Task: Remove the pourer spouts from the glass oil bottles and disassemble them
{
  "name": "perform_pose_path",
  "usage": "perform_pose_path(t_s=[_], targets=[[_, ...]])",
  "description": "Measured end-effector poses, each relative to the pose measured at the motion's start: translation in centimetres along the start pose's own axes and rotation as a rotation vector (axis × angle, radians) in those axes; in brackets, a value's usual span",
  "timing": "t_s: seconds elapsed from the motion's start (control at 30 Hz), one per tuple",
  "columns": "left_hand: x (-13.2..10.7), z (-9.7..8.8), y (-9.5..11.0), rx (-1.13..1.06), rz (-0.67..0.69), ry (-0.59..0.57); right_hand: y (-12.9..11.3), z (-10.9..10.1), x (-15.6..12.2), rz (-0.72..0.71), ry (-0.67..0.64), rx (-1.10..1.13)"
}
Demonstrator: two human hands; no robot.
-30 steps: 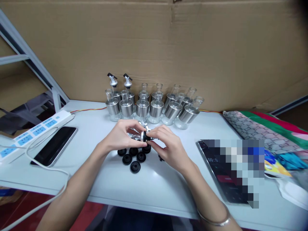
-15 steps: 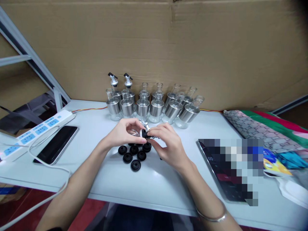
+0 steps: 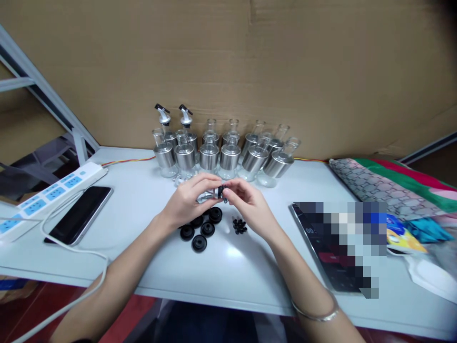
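Observation:
Both of my hands meet over the middle of the white table (image 3: 250, 267). My left hand (image 3: 191, 197) is closed round a small metal pourer spout (image 3: 214, 193). My right hand (image 3: 250, 205) pinches a black part at the end of that spout. Just under my hands lie several black rubber stoppers (image 3: 200, 231) and a little heap of tiny black pieces (image 3: 240, 226). Behind them stand several glass bottles with steel sleeves (image 3: 221, 155); two bottles at the back left carry fitted pourers (image 3: 161, 114).
A black phone (image 3: 78, 214) and a white power strip (image 3: 46, 195) with its cable lie at the left. A tablet (image 3: 339, 247) lies at the right, beside patterned cloth and bags (image 3: 392, 190). A cardboard wall rises behind the table.
My hands have risen slightly and drawn closer together on the spout. The heap of tiny black pieces, earlier hidden under my right hand, now shows on the table.

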State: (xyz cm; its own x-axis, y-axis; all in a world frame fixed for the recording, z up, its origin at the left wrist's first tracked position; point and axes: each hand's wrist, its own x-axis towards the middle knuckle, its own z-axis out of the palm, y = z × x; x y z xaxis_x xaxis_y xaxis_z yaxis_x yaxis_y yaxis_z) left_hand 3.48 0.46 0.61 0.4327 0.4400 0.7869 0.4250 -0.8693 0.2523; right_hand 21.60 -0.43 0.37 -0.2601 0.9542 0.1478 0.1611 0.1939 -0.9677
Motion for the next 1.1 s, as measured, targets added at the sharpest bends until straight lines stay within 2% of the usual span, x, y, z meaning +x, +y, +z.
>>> perform_pose_path(t_s=[0.17,0.6,0.83,1.1], targets=[[-0.3,0.0,-0.1,0.065,0.020,-0.047,-0.2,-0.1,0.0,-0.015,-0.017,-0.068],[0.3,-0.7,0.1,-0.115,-0.074,-0.047,-0.4,-0.6,-0.2,-0.312,0.042,-0.286],[0.6,-1.3,0.2,-0.242,-0.218,-0.091,-0.5,-0.7,-0.3,-0.427,0.040,-0.393],[0.5,-1.3,0.2,-0.337,-0.370,-0.150,-0.4,-0.8,-0.3,-0.417,0.026,-0.375]])
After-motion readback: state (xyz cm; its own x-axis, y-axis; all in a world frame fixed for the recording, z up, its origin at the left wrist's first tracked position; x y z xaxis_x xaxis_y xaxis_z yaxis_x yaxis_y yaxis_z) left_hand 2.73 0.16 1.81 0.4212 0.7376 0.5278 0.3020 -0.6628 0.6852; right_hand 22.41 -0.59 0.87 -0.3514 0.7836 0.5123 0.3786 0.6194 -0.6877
